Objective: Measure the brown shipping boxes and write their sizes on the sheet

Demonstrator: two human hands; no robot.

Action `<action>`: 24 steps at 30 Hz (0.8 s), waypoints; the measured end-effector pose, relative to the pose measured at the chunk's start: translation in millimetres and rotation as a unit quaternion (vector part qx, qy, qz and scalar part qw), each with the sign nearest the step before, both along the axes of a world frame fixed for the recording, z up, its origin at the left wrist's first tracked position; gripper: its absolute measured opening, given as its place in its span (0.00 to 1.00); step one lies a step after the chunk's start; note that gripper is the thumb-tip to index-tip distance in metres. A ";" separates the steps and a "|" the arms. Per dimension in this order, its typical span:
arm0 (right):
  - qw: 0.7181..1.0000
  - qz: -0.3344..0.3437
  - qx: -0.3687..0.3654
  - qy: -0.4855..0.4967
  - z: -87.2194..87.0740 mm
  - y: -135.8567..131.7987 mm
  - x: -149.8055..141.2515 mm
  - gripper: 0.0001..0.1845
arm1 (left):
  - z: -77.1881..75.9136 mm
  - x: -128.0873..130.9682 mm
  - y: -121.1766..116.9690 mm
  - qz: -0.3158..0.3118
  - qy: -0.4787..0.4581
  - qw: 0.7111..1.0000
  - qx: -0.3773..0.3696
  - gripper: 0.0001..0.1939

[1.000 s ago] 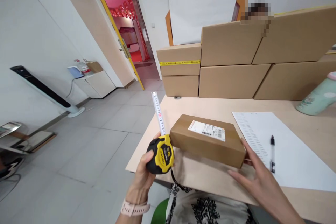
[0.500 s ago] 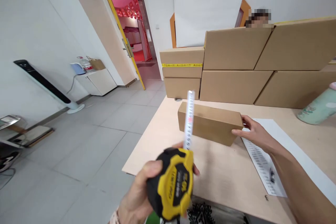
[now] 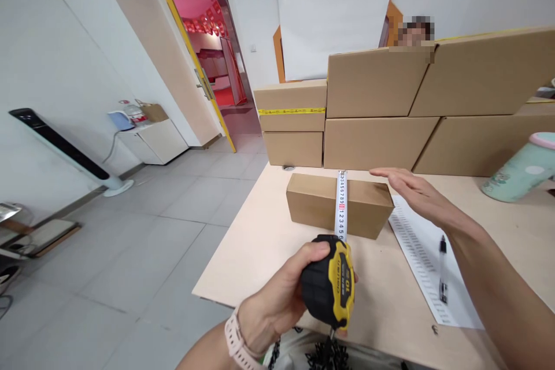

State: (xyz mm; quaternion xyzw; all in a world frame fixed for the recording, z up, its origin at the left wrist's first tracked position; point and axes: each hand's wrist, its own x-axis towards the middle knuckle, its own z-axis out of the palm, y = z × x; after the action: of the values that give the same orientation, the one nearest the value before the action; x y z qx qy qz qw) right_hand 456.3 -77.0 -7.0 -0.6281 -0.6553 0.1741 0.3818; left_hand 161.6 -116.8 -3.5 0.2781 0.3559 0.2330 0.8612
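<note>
I count two hands, my left and my right, and one tape measure. On the table: one small carton, one printed sheet, one pen, one tumbler. Along its far edge: at least six stacked cartons, the right end partly out of view.

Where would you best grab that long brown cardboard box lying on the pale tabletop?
I'd grip the long brown cardboard box by its right end, coming from the right, thumb and fingers on the two long sides. Its narrow block shape should suit that, and the open right hand is nearby; the white, numbered tape-measure strip crosses the middle in this view.
</note>
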 end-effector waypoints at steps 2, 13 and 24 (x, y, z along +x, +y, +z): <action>0.999 0.031 0.010 -0.028 9.5 9.5 -10.3 0.26 | 0.3 1.0 0.7 -0.004 0.007 1.000 -0.002 0.32; 0.986 0.127 0.056 -0.091 3.3 47.2 -34.6 0.28 | -3.6 -8.5 0.0 -0.023 0.055 0.998 0.035 0.28; 0.983 0.122 0.049 -0.125 -3.4 51.0 -34.8 0.26 | 4.0 -1.4 3.4 -0.042 0.064 0.997 0.001 0.31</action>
State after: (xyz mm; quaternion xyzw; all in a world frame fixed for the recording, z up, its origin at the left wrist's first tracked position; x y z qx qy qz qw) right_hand 421.6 -26.0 -10.5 -0.5408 -0.7774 0.1069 0.3029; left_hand 160.2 -113.4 0.4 0.3086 0.3978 0.1785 0.8454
